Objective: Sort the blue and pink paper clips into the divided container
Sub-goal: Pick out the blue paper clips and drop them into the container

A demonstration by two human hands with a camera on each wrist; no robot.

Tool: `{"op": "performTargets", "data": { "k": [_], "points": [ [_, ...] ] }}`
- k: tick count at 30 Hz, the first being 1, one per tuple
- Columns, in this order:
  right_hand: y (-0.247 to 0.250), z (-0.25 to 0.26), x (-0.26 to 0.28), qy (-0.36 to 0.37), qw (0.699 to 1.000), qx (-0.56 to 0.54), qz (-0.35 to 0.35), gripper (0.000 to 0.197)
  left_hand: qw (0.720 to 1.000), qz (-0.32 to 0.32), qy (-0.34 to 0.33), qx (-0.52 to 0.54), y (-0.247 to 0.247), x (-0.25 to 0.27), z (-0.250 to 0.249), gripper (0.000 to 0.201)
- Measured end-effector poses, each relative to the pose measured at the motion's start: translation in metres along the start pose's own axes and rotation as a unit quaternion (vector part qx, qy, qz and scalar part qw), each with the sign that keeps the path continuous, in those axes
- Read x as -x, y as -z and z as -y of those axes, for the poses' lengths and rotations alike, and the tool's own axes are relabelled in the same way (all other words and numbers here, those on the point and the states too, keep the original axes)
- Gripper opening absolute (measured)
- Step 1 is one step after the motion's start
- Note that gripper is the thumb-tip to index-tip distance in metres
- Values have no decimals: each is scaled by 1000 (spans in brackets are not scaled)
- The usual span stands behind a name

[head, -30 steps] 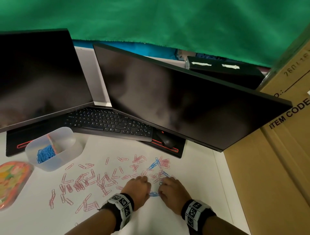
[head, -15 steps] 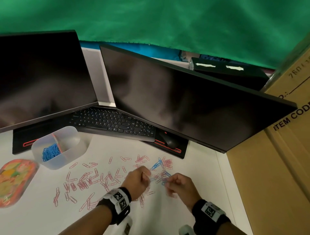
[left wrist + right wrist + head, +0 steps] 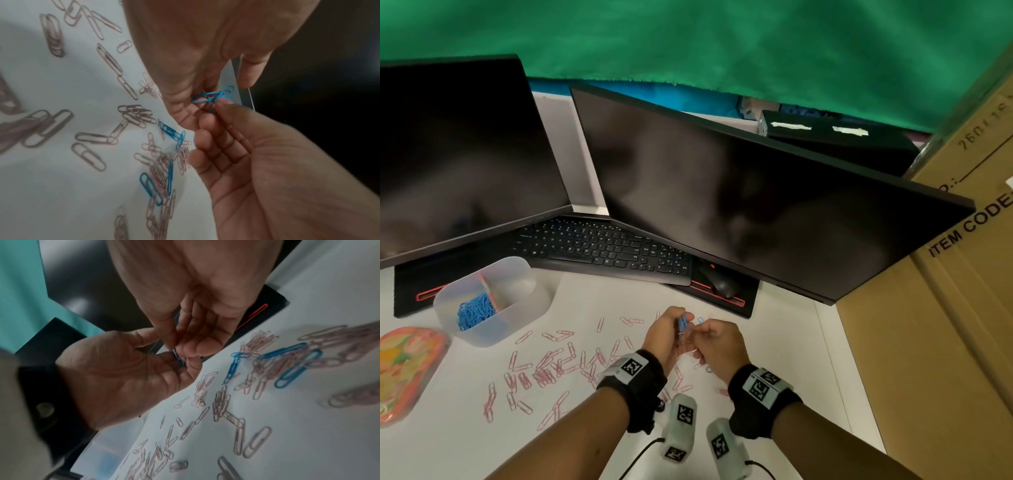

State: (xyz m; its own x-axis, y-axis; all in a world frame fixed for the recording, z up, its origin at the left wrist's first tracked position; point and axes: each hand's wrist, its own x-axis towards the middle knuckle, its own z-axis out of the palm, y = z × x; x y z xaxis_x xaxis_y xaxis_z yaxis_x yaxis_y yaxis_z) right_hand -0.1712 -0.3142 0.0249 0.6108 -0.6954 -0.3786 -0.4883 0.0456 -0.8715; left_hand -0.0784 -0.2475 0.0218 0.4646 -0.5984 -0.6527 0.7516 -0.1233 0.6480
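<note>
Both hands are raised just above the white table point(image 3: 774, 359) and meet over the scattered clips. My left hand point(image 3: 671, 329) holds a small bunch of blue paper clips point(image 3: 683, 322). My right hand point(image 3: 717, 337) pinches the same bunch point(image 3: 211, 97) from the other side. In the right wrist view the held clip point(image 3: 177, 356) sits between both hands' fingertips. Many pink clips point(image 3: 551, 363) lie on the table, with a few loose blue clips point(image 3: 170, 131) point(image 3: 296, 369) under the hands. The translucent divided container point(image 3: 524, 308) stands at the left, with blue clips point(image 3: 474, 310) in its left compartment.
Two dark monitors point(image 3: 756, 212) lean over a black keyboard point(image 3: 602, 246) and mouse point(image 3: 722, 284) behind the clips. A cardboard box point(image 3: 945, 325) walls off the right side. A colourful tray point(image 3: 404, 370) lies at the left edge.
Both hands were down on the table among the clips a second ago. They have lifted and come together, carrying blue clips up with them.
</note>
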Motion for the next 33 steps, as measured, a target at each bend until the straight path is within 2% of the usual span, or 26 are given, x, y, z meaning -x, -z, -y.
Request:
{"op": "performTargets", "data": {
  "k": [3,6,9,11,13,14,16,18,20,22,24,26,28,30,33],
  "points": [
    [5,-2,-1,37,998,41,29,13,999,-38,-1,-31,5,-8,0,25],
    [28,-13,-9,49,996,73,-13,15,995,-79,16,-59,13,-15,-1,23],
    [54,-35,-13,76,976,198,-49,16,989,-96,37,-109,19,-17,-8,22],
    [62,-49,-10,99,959,264,-5,15,978,-91,39,-182,19,-22,-12,20],
    [61,-62,-5,133,925,348,69,18,946,-72,18,-316,15,-27,-14,21],
    [58,-68,-3,154,905,384,101,22,916,-67,-4,-396,13,-29,-14,22],
    [51,-77,1,200,876,419,129,25,860,-65,-53,-504,11,-33,-10,21],
    [44,-81,2,243,854,442,131,23,830,-66,-73,-549,11,-38,-5,13],
    [37,-81,3,260,842,456,122,29,798,-71,-86,-593,11,-43,-1,6],
    [32,-81,2,267,838,457,129,37,748,-66,-104,-652,11,-48,3,7],
    [31,-79,1,255,840,459,139,31,695,-60,-125,-705,10,-51,8,15],
    [32,-80,-2,257,838,461,138,24,657,-53,-141,-739,9,-54,11,18],
    [32,-82,-4,260,830,473,143,17,629,-43,-136,-764,7,-56,12,18],
    [31,-84,-5,263,825,479,145,9,615,-40,-121,-778,7,-57,10,19],
    [30,-81,-5,256,820,488,154,9,628,-39,-97,-771,12,-58,6,20]
  ]
}}
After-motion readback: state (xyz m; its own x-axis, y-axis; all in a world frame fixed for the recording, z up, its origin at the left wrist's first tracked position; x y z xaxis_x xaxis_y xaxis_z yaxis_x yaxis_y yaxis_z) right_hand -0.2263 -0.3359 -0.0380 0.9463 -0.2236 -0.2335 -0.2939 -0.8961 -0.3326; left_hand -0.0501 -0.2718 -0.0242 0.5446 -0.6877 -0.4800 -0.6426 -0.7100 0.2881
